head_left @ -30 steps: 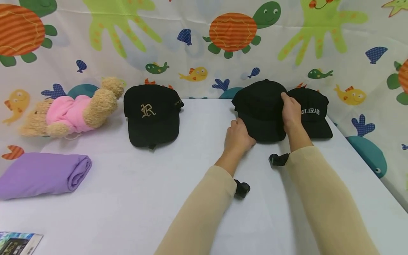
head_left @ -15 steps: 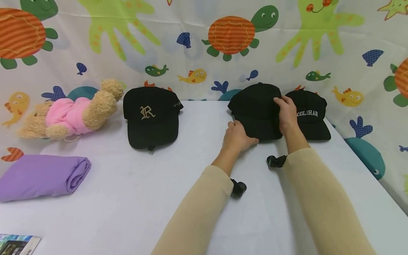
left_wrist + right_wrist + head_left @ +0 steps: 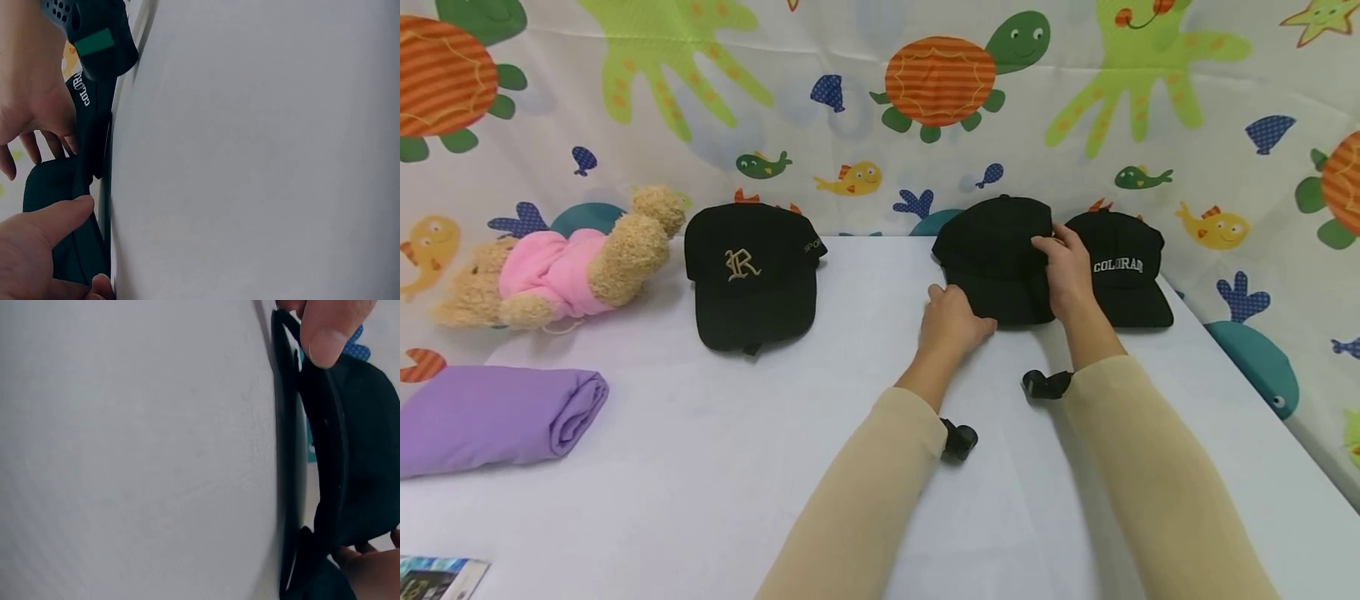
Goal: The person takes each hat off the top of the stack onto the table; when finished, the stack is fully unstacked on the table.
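Note:
A plain black baseball cap [image 3: 996,250] sits at the table's back, front turned towards me. My left hand [image 3: 951,321] holds its brim on the near left; in the left wrist view the thumb [image 3: 75,212] presses the brim's top, with fingers lower down. My right hand [image 3: 1067,271] holds the right side of the crown, thumb in front and other fingers partly hidden behind the cap. Right beside that hand stands a black cap with white "COLORAD" lettering [image 3: 1123,287]. In the right wrist view the held cap [image 3: 369,456] appears between both hands, the right hand [image 3: 372,575] at its side.
Another black cap with a gold "R" [image 3: 752,283] stands to the left on the white table [image 3: 737,483]. A teddy bear in pink [image 3: 561,271] lies beyond it. Nearer are a folded purple cloth [image 3: 490,421] and a printed sheet [image 3: 441,577]. A patterned curtain [image 3: 850,83] hangs behind.
The held cap has shifted slightly left, and my right hand has moved left with it. More of the "COLORAD" lettering shows. My left hand stays at the brim.

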Available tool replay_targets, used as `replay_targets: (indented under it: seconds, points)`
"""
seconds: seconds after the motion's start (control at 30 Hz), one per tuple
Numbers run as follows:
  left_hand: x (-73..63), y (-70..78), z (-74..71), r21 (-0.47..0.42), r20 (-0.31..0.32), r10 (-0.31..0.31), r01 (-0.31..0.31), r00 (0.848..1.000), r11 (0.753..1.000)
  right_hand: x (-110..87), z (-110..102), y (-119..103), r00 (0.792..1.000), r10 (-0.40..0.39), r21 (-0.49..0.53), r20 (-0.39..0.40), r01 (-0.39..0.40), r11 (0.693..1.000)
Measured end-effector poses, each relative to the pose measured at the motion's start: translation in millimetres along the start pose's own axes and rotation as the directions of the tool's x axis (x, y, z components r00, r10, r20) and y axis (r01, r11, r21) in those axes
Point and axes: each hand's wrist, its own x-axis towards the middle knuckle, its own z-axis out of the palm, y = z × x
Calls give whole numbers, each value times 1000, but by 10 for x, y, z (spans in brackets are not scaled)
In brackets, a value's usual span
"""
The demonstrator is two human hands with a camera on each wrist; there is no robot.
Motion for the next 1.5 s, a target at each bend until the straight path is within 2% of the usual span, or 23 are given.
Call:
replay_targets:
  seconds: [0.1,0.2,0.27,0.43,0.57,0.73,0.93,1.17,1.23,1.33,1.5]
  points:
    - [-15,-3,18,-3,-20,-7,7,1000,1000,-37,31,-4,999,-27,-105,-44,23,994]
    - [-29,-11,36,-9,-43,-12,12,999,1000,-87,80,-12,997,-36,-243,-70,17,970]
    - [-35,-18,37,-11,-59,-14,14,998,1000,-125,120,-18,997,-33,-294,-67,12,956]
    - [-29,-64,12,-72,-57,16,-20,998,997,-166,170,-27,996,-40,-300,-77,15,954]
    - [-6,-122,-32,-201,-52,33,-43,998,979,-174,177,-25,992,-70,-306,-110,33,951]
    - [3,-176,-117,-364,-33,16,-27,999,931,-232,205,-58,985,-126,-332,-119,80,940]
    - [3,-276,-228,-494,55,-17,42,998,869,-292,280,-121,980,-182,-355,-78,143,924]
    - [8,-394,-377,-653,171,-54,155,984,741,-341,338,-139,973,-221,-322,-58,192,927]
    - [2,-422,-421,-662,194,-72,184,978,727,-356,366,-137,971,-233,-313,-42,209,926]
    - [-22,-455,-491,-640,214,-77,200,974,742,-375,414,-140,967,-254,-308,-25,235,922]
    - [-85,-498,-566,-550,227,-18,144,974,823,-410,474,-142,960,-279,-302,-8,264,916]
